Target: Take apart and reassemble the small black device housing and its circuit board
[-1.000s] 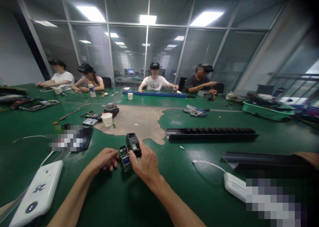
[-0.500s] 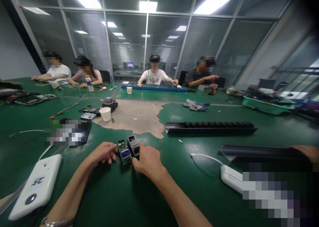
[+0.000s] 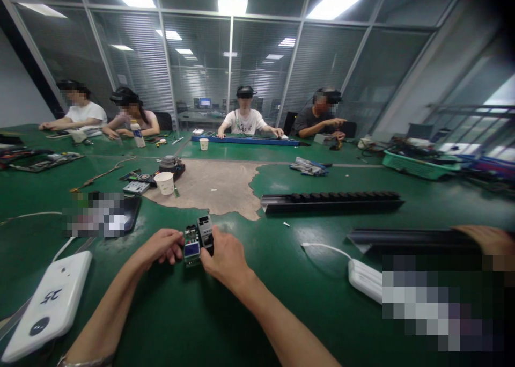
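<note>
Hands point(image 3: 227, 257), two, one circuit board point(image 3: 192, 248), one casing point(image 3: 205, 227)

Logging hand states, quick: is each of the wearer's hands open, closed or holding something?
Left hand: fingers curled beside the circuit board; whether it grips cannot be told.
Right hand: closed, holding the dark casing.

Green circuit board point(image 3: 190, 235), blue screen point(image 3: 192, 249), grey-black housing point(image 3: 205, 227) just beside

Bare forearms point(image 3: 277, 316); on the left, apparently a silvery band point(image 3: 86, 362).
</note>
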`<state>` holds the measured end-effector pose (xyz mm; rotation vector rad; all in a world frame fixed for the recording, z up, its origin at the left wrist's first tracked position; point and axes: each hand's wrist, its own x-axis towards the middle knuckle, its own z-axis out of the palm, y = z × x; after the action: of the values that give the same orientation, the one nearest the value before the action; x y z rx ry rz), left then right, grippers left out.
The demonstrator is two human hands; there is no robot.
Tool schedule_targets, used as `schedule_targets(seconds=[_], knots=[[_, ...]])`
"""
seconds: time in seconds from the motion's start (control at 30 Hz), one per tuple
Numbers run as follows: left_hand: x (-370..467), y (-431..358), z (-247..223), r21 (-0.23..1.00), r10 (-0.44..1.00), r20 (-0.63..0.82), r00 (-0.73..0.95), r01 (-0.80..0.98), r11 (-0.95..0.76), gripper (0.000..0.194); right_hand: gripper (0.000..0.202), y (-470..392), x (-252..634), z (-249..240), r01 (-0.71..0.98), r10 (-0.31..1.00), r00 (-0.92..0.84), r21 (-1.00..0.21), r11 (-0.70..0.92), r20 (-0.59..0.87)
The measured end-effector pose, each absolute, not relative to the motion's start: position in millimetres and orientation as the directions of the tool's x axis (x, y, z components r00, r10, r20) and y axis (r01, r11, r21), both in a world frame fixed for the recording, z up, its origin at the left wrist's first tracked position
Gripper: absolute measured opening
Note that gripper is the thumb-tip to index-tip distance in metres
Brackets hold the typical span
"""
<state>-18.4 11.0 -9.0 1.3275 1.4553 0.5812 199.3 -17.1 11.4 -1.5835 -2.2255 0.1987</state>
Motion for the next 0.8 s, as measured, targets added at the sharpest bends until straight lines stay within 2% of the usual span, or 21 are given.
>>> schedule_targets(seconds=[0.3,0.5,0.63,0.8], knots=[[-21,9,-8,0.872,0.920,-0.369,0.132,0.393,0.293,0.052,0.046,-25,196,30,0.870,0.934,-0.166,-0.399,0.290,0.318],[-21,8,-6,0.868,0.918,-0.376,0.126,0.396,0.301,0.055,0.052,-41,186,39,0.782,0.884,-0.252,-0.455,0.425,0.393],[-26,10,-9,0.869,0.925,-0.364,0.110,0.398,0.294,0.054,0.045,-44,177,34,0.781,0.884,-0.286,-0.445,0.439,0.370],[-31,14,-15,0.853,0.937,-0.341,0.072,0.443,0.276,0.051,0.050,-44,168,28,0.795,0.870,-0.301,-0.401,0.455,0.390]])
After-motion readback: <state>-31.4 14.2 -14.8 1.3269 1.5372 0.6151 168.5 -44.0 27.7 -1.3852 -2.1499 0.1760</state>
